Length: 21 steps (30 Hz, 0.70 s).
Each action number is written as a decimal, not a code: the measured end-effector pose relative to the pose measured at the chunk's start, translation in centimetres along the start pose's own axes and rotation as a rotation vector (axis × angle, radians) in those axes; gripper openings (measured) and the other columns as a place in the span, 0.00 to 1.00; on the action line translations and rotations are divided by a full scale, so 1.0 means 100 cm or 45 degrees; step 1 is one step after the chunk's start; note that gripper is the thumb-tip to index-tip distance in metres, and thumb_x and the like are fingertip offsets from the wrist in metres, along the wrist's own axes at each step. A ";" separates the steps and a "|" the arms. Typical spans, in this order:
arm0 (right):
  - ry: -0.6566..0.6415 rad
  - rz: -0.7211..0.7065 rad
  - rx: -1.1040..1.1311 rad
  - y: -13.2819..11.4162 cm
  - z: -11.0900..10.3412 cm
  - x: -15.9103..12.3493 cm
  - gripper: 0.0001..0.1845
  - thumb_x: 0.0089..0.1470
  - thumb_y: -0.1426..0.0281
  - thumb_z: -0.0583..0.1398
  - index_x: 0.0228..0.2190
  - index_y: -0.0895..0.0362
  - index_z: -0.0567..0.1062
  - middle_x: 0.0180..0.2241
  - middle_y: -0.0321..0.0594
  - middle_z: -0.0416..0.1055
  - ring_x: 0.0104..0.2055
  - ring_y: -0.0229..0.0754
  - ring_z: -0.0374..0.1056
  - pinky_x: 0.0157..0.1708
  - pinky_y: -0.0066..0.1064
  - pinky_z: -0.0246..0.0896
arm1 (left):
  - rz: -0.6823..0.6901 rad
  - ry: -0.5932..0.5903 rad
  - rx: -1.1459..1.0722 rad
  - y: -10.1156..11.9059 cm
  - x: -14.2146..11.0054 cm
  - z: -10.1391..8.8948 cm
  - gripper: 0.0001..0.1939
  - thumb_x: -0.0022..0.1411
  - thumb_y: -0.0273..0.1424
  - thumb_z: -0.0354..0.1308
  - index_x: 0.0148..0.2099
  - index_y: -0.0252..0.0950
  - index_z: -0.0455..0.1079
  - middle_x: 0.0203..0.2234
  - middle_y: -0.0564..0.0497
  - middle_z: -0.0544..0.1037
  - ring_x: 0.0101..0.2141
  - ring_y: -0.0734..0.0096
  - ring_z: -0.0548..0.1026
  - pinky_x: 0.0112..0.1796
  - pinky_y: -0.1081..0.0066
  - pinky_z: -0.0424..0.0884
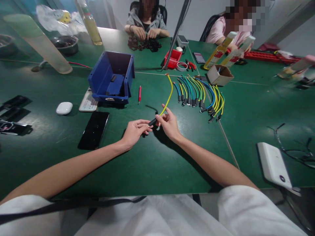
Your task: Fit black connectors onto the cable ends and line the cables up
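Between my two hands is a yellow cable (169,96) with a black sleeve (153,122) at its near end. My left hand (136,130) pinches the tip of that black end. Higher up, where the yellow insulation meets the sleeve, the fingers of my right hand (169,124) close on the cable. Its free end bends up and away from me. Beyond my right hand lies a row of short cables (197,91) in yellow, green and blue, each with a black sleeved end towards me.
A blue bin (110,77) with small black pieces stands left of centre, beside a red pen (139,95). Nearer me lies a black phone (94,130). A small cardboard box (220,75) and bottles stand at the right back. Two people sit across the green table (159,170).
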State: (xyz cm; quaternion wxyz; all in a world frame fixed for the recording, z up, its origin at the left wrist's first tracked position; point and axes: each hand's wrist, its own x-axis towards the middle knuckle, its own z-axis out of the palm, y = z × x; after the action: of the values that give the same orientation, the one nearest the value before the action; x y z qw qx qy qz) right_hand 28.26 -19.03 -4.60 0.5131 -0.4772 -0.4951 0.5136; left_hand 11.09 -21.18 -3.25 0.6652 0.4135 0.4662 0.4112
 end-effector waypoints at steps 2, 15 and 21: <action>-0.020 0.009 0.000 -0.002 0.000 -0.001 0.48 0.52 0.57 0.64 0.66 0.58 0.50 0.19 0.26 0.66 0.20 0.34 0.64 0.25 0.28 0.63 | 0.024 0.003 0.023 -0.001 -0.001 0.000 0.15 0.53 0.31 0.65 0.42 0.28 0.74 0.33 0.43 0.82 0.28 0.72 0.77 0.29 0.74 0.69; 0.018 0.007 -0.011 -0.002 0.003 -0.003 0.54 0.48 0.60 0.67 0.67 0.59 0.45 0.19 0.24 0.66 0.19 0.34 0.64 0.22 0.27 0.61 | 0.099 -0.066 0.098 -0.005 -0.001 0.000 0.15 0.56 0.33 0.63 0.44 0.29 0.71 0.35 0.41 0.81 0.30 0.69 0.79 0.30 0.72 0.70; 0.048 -0.018 -0.056 -0.002 0.003 -0.001 0.54 0.48 0.59 0.66 0.67 0.57 0.45 0.19 0.24 0.65 0.20 0.34 0.63 0.23 0.27 0.61 | 0.130 -0.085 0.128 -0.007 -0.002 -0.001 0.16 0.59 0.35 0.60 0.46 0.29 0.69 0.37 0.41 0.80 0.31 0.70 0.78 0.31 0.72 0.71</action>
State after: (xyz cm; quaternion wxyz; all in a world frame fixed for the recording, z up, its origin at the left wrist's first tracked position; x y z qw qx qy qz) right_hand 27.97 -19.15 -4.35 0.5152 -0.4944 -0.4999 0.4901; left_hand 11.03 -21.54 -3.85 0.6369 0.4832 0.4423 0.4065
